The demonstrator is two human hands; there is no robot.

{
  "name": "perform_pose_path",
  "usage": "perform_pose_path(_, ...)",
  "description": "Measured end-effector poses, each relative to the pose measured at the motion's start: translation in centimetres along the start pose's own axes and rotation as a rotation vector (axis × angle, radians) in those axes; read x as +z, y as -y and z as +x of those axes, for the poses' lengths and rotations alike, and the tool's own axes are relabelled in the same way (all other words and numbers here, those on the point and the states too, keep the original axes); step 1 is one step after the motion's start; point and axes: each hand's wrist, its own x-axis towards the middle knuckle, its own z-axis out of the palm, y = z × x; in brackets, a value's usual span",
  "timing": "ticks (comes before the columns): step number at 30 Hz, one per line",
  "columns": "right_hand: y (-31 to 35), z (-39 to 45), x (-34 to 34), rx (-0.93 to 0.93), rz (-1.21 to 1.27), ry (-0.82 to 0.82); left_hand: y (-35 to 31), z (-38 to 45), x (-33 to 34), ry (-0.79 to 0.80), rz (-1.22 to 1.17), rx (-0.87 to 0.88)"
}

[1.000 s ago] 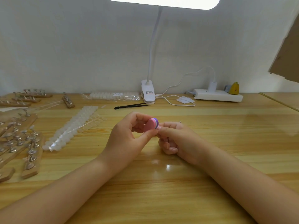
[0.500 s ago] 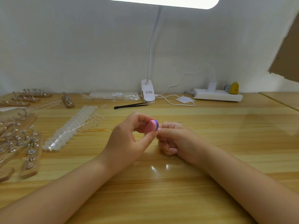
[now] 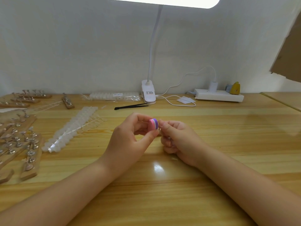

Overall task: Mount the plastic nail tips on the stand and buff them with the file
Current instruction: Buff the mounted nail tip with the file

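So the big wooden desk (image 3: pixel 211 144) is where we're working, with the clip lamp (image 3: pixel 148 93) at the back wall, a power strip (image 3: pixel 218 95) to its right and black tweezers (image 3: pixel 132 106) lying in front of the lamp. Off to our left are the wooden stands (image 3: pixel 31 154) with their little metal holders, and between them and our hands sit the strips of clear nail tips (image 3: pixel 71 129), still unmounted as far as we can tell.

Center stage: our left hand (image 3: pixel 128 141) pinches the small pink-and-purple file (image 3: pixel 153 123) block between thumb and curled fingers, held up off the desk. Our right hand (image 3: pixel 177 139) is right beside it, thumb and forefinger pressed together on something tiny and clear. We'd guess it's a nail tip, but it's honestly too small to call. The file's purple edge is just about touching those right fingertips.

What's changed over the last second? Barely anything. Both hands sit in the same spot, and the file has tipped slightly so its purple layer shows more and sits closer against the right fingers. To us that reads as small back-and-forth buffing strokes on a hand-held tip rather than a move toward the stands. So we're in the buffing part, with plenty of tips left in the strips.
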Motion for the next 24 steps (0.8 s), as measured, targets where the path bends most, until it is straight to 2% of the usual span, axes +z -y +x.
perform_pose_path(9, -0.6, 0.2, 0.1, -0.076, -0.142, -0.034, -0.1, 0.2, 0.1, -0.032, -0.076, -0.112)
perform_pose_path(13, -0.5, 0.2, 0.2, -0.045, -0.136, -0.083, -0.1, 0.2, 0.1, -0.022, -0.060, -0.110)
perform_pose_path(15, -0.2, 0.4, 0.0, 0.014, -0.026, -0.100, 0.0, 0.2, -0.3, -0.043, 0.151, 0.047)
perform_pose_path(18, 0.2, 0.5, -0.5, 0.100, 0.064, -0.073, 0.4, 0.4, -0.6, -0.068, 0.565, 0.491)
perform_pose_path(20, 0.3, 0.5, -0.6, 0.122, 0.014, -0.003, 0.4, 0.4, -0.5, -0.045, 0.661, 0.651)
perform_pose_path(22, 0.5, 0.4, -0.6, 0.135, -0.024, 0.068, 0.3, 0.4, -0.5, 0.023, 0.689, 0.673)
perform_pose_path(24, 0.7, 0.3, -0.7, 0.161, 0.010, 0.092, 0.0, 0.7, -1.1, 0.051, 0.686, 0.480)
